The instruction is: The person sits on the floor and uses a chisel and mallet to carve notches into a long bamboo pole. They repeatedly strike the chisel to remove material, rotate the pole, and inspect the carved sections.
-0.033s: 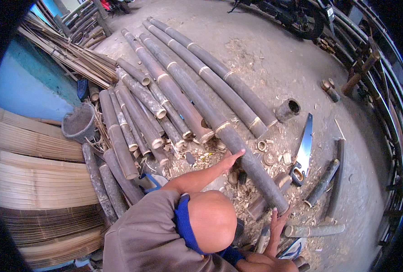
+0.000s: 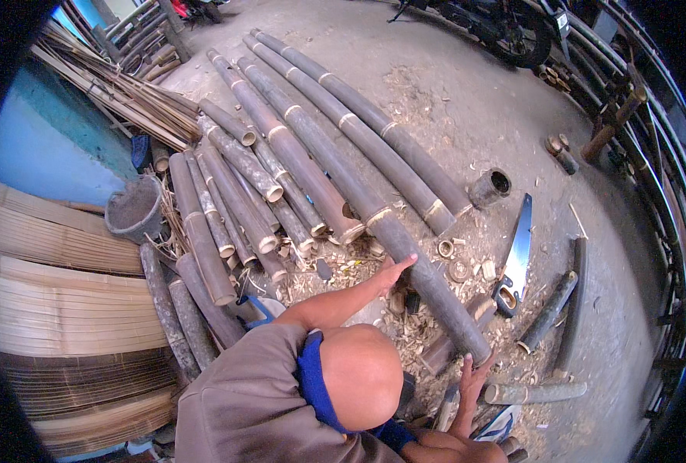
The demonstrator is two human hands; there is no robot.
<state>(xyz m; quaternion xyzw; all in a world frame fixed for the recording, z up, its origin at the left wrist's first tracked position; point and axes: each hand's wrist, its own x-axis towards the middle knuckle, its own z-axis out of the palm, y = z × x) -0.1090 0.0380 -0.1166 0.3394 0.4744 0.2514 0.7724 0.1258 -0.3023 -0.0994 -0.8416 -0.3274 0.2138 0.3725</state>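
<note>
A long dark bamboo pole [image 2: 435, 289] slants from the far left towards my right side, its near end lifted over the shavings. My left hand [image 2: 395, 272] holds it from the left, thumb on top and the other fingers largely hidden beside or beneath it. At the near cut end, my right hand [image 2: 476, 376] grips the pole from below, fingertips against its sides. Under that end lies a shorter bamboo piece [image 2: 441, 353], partly covered by the pole. A handsaw [image 2: 518, 251] with a black handle rests on the floor to the right.
Other long bamboo poles [image 2: 374, 135] lie beyond, with several cut lengths [image 2: 235, 193] to the left. A grey bucket [image 2: 136, 210] stands by the blue wall. Short bamboo pieces [image 2: 547, 312] lie right of the saw. A motorcycle [image 2: 505, 31] is parked at the back.
</note>
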